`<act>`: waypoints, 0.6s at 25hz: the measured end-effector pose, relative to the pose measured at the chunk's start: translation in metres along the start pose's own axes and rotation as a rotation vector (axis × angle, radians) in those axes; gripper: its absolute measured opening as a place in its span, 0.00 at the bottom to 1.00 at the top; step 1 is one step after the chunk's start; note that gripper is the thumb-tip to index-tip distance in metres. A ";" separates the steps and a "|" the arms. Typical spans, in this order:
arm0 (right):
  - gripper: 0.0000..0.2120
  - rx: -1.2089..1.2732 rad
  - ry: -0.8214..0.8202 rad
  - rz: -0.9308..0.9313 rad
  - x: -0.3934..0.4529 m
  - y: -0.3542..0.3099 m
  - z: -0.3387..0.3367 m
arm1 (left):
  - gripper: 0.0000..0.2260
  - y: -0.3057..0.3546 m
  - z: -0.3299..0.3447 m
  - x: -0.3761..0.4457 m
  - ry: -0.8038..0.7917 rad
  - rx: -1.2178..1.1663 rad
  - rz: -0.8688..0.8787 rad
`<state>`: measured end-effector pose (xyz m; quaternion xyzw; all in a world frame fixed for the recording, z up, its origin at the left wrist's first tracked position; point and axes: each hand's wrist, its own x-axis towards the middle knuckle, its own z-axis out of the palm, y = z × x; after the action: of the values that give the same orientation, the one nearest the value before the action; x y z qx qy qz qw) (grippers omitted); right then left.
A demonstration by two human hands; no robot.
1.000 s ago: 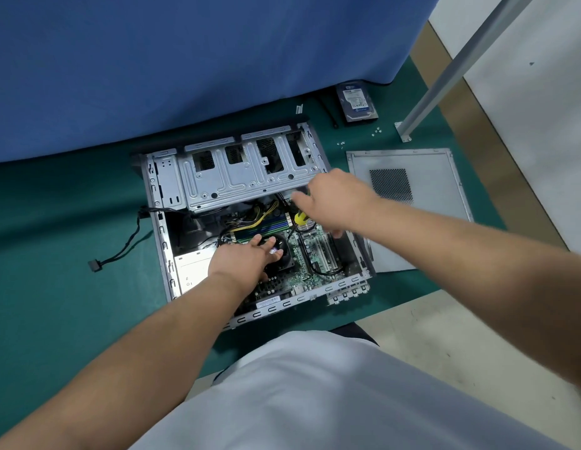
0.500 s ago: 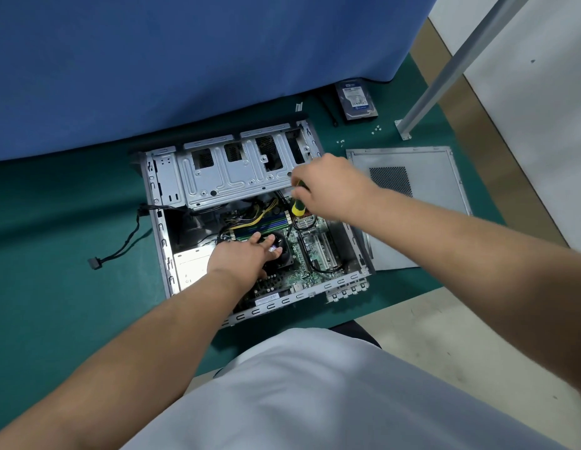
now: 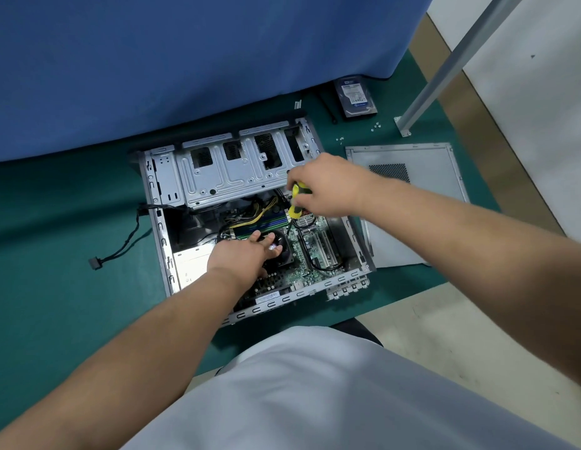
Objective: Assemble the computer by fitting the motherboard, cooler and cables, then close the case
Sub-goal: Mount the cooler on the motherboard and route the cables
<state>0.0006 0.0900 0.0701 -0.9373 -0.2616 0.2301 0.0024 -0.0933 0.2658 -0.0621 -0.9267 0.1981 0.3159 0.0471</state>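
An open grey computer case point(image 3: 159, 241) lies on its side on the green table. Inside it sits the green motherboard point(image 3: 311, 245) with a black fan cooler point(image 3: 284, 251) near its middle. My left hand point(image 3: 240, 254) rests flat on the cooler with its fingers straight. My right hand point(image 3: 324, 186) grips a yellow and black screwdriver point(image 3: 295, 201), its tip pointing down toward the cooler's upper right corner. Yellow and black cables point(image 3: 259, 212) run under the silver drive cage point(image 3: 230, 170).
The grey side panel point(image 3: 422, 177) lies flat right of the case. A hard drive point(image 3: 355, 95) and loose small screws point(image 3: 375, 126) sit at the back right by a metal post point(image 3: 445, 66). A black cable with a connector point(image 3: 96, 263) trails left. A blue cloth hangs behind.
My right hand has lifted and moved back a little, so the screwdriver now shows upright over the board. My left hand stays on the cooler.
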 end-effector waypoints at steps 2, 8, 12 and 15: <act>0.24 -0.073 0.149 0.204 0.003 -0.012 0.016 | 0.30 0.000 0.000 0.000 -0.006 -0.003 0.004; 0.20 -0.009 0.002 -0.045 0.008 -0.005 0.006 | 0.30 -0.001 0.001 0.000 -0.007 0.004 0.004; 0.12 -0.054 0.028 -0.172 0.000 0.000 0.003 | 0.30 -0.001 0.001 0.001 -0.010 0.005 -0.009; 0.18 -0.074 0.191 0.177 0.001 -0.009 0.021 | 0.30 0.000 0.000 0.002 -0.023 0.001 -0.005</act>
<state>-0.0118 0.0956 0.0525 -0.9739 -0.1845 0.1295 -0.0276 -0.0923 0.2656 -0.0633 -0.9235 0.1951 0.3262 0.0505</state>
